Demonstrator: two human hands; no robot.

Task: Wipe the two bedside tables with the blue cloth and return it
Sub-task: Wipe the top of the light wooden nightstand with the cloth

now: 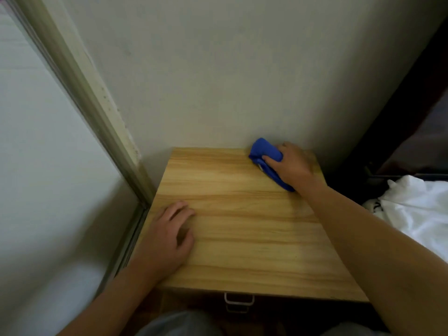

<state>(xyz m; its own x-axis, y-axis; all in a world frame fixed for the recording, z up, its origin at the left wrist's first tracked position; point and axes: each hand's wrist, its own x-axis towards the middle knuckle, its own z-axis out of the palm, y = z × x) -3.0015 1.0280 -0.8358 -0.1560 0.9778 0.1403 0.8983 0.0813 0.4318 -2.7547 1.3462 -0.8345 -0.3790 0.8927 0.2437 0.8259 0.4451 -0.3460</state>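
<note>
A light wooden bedside table (pixel 242 226) fills the middle of the view, its back edge against the wall. The bunched blue cloth (pixel 263 151) lies on the table's far right corner. My right hand (pixel 294 166) grips the cloth there, thumb curled over it, pressing it onto the wood. My left hand (pixel 169 235) rests palm down on the table's near left edge with its fingers loosely bent and holds nothing.
A white drawer handle (pixel 238 301) shows under the table's front edge. A framed sliding door (pixel 80 98) runs along the left. White bedding (pixel 417 209) and a dark bed frame (pixel 397 132) stand close on the right.
</note>
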